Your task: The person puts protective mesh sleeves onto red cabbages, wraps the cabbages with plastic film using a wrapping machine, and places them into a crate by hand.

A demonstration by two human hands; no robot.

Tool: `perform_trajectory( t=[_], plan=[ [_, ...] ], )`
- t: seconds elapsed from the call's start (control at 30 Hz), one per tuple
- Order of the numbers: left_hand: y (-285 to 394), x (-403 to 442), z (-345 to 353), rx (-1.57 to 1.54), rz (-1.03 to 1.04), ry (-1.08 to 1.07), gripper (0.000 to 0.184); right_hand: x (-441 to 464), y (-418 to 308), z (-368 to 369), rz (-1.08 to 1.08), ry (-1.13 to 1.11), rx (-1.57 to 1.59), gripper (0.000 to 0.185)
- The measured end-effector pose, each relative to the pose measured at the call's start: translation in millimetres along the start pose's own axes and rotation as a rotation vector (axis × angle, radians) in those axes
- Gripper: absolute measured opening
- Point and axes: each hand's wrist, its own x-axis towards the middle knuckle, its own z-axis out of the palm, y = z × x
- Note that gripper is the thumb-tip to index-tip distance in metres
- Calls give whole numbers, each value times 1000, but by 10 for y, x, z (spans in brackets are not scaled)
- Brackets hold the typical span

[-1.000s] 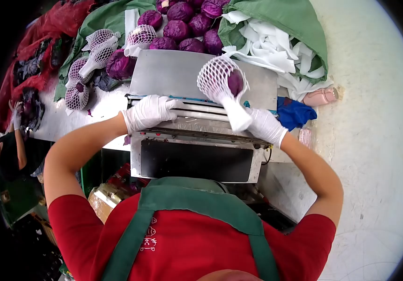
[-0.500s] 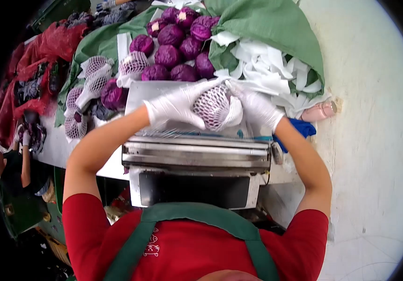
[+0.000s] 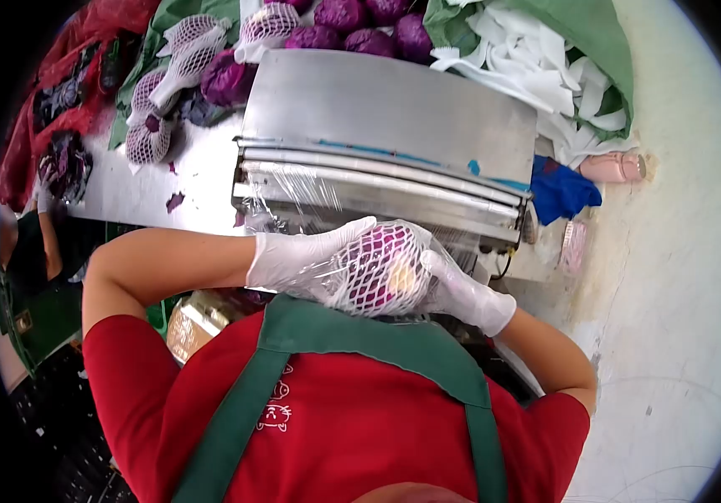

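Head view: left hand (image 3: 303,257) and right hand (image 3: 467,295) clamp a netted cabbage (image 3: 379,270) between them. Clinging film (image 3: 303,186) could tear if pulled hard.

Near frame centre, a cabbage (image 3: 374,251) is sitting in a net (image 3: 366,295) between your left hand (image 3: 293,258) and right hand (image 3: 467,295); toward the top, a machine (image 3: 390,105) is standing, with cabbages (image 3: 314,38) lying behind and a cloth (image 3: 563,193) resting at right.
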Motion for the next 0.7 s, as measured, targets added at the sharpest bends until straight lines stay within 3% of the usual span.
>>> perform_trajectory(
  t=[0.17, 0.2, 0.27, 0.3, 0.33, 0.37, 0.43, 0.47, 0.57, 0.63, 0.7],
  plan=[
    [-503, 124, -83, -182, 299, -24, 64, 114, 578, -246, 38, 43, 124, 73],
    [-548, -34, -48, 198, 298, 261, 57, 62, 641, -275, 57, 51, 183, 70],
    [-1009, -172, -138, 627, 602, 647, 32, -111, 786, -280, 32, 38, 241, 76],
    [-1211, -254, -186, 808, 705, 822, 21, -214, 891, -392, 23, 1, 438, 68],
    [-1368, -283, -212, 850, 764, 921, 20, -287, 961, -440, 13, -40, 632, 61],
    [-1470, -264, -228, 887, 822, 1024, 21, -355, 938, -322, 7, -42, 628, 61],
    [-1464, -94, -221, 542, 962, 928, 24, -487, 883, 34, 35, 537, -37, 50],
    [-1392, 3, -144, 370, 1042, 903, 26, -468, 1200, -85, -272, 631, -493, 43],
    [-1313, 8, -69, -40, 1044, 739, 24, -579, 1047, -133, -230, 776, -287, 39],
    [-1445, -47, -33, -471, 890, 633, 27, -760, 1166, -487, -141, 556, 218, 34],
    [-1808, -45, -155, -433, 584, 712, 22, -604, 1392, -423, -49, 897, 380, 40]
  ],
)
